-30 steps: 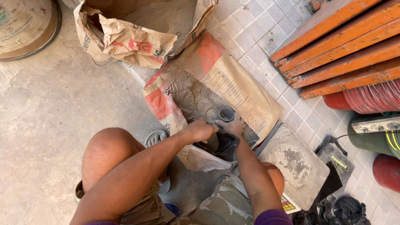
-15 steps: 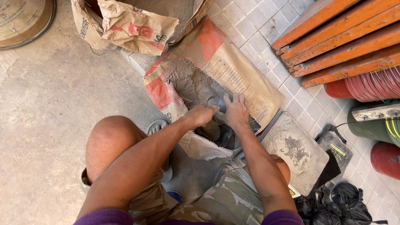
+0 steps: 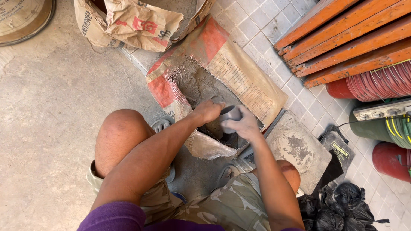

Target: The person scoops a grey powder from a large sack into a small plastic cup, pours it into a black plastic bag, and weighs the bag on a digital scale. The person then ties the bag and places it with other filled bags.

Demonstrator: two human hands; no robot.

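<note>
Person squats over an open woven sack (image 3: 222,72) of grey powder (image 3: 199,87), torn open at the top, lying across tiled floor (image 3: 257,25) & bare concrete (image 3: 47,111). Behind it, a crumpled brown paper sack (image 3: 132,23). Top left: edge of a round drum (image 3: 23,19). Right of the sack: a flat dusty plate, prob. a scale platform (image 3: 299,149), touching the sack's lower edge. Beyond it a black pouch (image 3: 338,149), and black plastic bags (image 3: 338,209) bunched at bottom right. Top right: orange planks (image 3: 342,38) stacked slantwise, red ribbed hose (image 3: 376,85) under them, green & red cylinders at the far edge. Bare knee (image 3: 124,137) & a sandalled foot sit just left of the sack mouth; nothing blocks the hands themselves.

Right hand (image 3: 244,126) wraps round a small grey cup (image 3: 230,114), fingers closed on its side, cup mouth tipped toward the left hand. Cup sits over the sack's opening, above a dark bag (image 3: 227,137) held in the mouth of the sack. Left hand (image 3: 208,112) is curled in a loose fist just beside the cup, touching its rim side; can't tell whether it grips the bag edge or anything else.

Vs. half a sec ago: right hand was pressed flat down into the powder w/ cup mostly hidden; now it's lifted & drawn back toward the body, cup in plain view. Left hand barely shifted. View has drifted a bit, more black bags showing.
</note>
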